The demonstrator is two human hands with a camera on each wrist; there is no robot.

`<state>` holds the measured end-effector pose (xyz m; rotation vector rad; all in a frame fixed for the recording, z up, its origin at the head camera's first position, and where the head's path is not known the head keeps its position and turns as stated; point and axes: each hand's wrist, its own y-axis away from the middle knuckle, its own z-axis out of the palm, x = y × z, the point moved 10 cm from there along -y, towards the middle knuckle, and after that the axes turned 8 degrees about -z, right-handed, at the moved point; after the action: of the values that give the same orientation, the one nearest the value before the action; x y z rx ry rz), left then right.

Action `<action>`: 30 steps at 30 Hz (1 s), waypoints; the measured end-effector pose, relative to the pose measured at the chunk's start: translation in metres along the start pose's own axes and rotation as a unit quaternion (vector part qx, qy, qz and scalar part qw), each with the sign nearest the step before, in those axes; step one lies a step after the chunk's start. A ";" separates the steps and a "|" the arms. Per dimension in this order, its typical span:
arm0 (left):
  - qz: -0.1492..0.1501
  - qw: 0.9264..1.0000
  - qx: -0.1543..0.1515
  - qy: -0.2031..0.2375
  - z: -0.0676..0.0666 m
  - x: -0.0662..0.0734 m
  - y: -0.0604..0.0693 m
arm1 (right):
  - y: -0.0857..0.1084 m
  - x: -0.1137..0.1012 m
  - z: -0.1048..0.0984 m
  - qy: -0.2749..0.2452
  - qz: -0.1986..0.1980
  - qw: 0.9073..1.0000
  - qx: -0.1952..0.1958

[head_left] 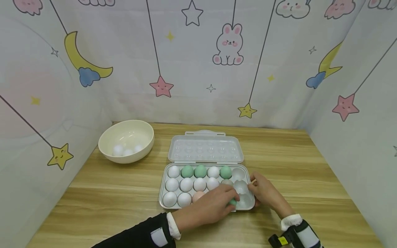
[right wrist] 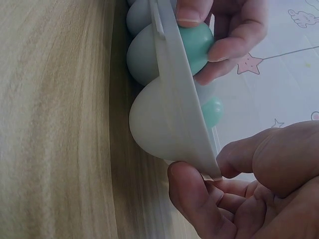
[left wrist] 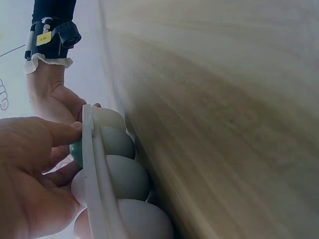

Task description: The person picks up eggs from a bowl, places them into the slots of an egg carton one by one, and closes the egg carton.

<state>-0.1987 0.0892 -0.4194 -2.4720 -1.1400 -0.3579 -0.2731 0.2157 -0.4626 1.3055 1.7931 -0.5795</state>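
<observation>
An open plastic egg box [head_left: 162, 193] rests on the table, holding several white eggs [head_left: 171, 185], green eggs [head_left: 200, 171] and one pinkish egg [head_left: 197, 196]. The left hand [head_left: 211, 206] reaches over the front row. Its thumb and fingers hold a green egg [right wrist: 194, 47] at a cup there, and the hand hides some of the neighbouring cups. At the box's right end, the right hand [head_left: 266, 193] pinches the rim between thumb and fingers, as the right wrist view shows. Bare cups [head_left: 238, 173] line that end.
A cream bowl [head_left: 145, 132] with a few white eggs [head_left: 118, 150] inside stands at the back left. The box's clear lid [head_left: 204, 144] lies folded back behind it. Patterned cloth [head_left: 198, 103] walls the table [head_left: 294, 155] on the back and both sides.
</observation>
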 end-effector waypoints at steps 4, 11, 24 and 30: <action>0.004 1.000 0.000 -0.020 0.000 0.002 0.002 | 0.000 0.002 0.000 0.004 0.004 1.000 0.003; 0.015 0.999 0.019 -0.048 0.000 0.005 0.003 | 0.002 0.001 0.002 -0.007 0.000 1.000 0.002; 0.014 0.997 0.048 -0.066 -0.007 0.002 0.005 | 0.001 0.002 0.001 -0.002 0.008 1.000 0.005; 0.018 0.994 0.068 -0.083 -0.011 0.003 0.007 | 0.001 0.002 0.000 -0.003 0.008 1.000 0.007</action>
<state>-0.1925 0.0820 -0.4105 -2.4348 -1.1412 -0.0637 -0.2727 0.2170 -0.4642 1.3240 1.7762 -0.5871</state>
